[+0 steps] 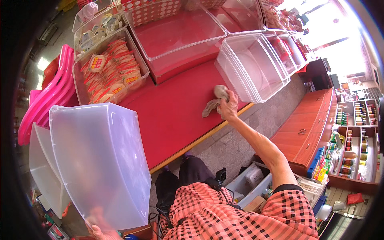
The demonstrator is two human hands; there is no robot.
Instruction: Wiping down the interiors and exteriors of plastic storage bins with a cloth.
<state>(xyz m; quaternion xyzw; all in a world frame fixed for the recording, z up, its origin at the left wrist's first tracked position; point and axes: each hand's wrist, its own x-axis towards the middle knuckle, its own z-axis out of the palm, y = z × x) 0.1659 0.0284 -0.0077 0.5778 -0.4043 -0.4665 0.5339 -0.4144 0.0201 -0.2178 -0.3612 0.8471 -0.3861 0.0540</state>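
My right hand [229, 105] grips a crumpled grey-beige cloth [221, 91] against the red tabletop [177, 117], close to its yellow front edge. Part of the cloth trails off to the left of my fingers. At the lower left, my left hand [101, 232] holds a large translucent plastic bin [99, 162] by its near rim. The bin is tipped on its side, and its wall blurs some of my fingers. Another translucent bin [45, 168] stands just left of it. Nested clear bins [255, 66] sit just beyond my right hand.
A clear bin of red-and-white packets [111, 72] stands at the back left, with an open clear bin [183, 36] beside it. Pink plastic stools [51, 96] border the left side. Wooden cabinets [303, 129] and shelves of bottles [357, 150] line the right.
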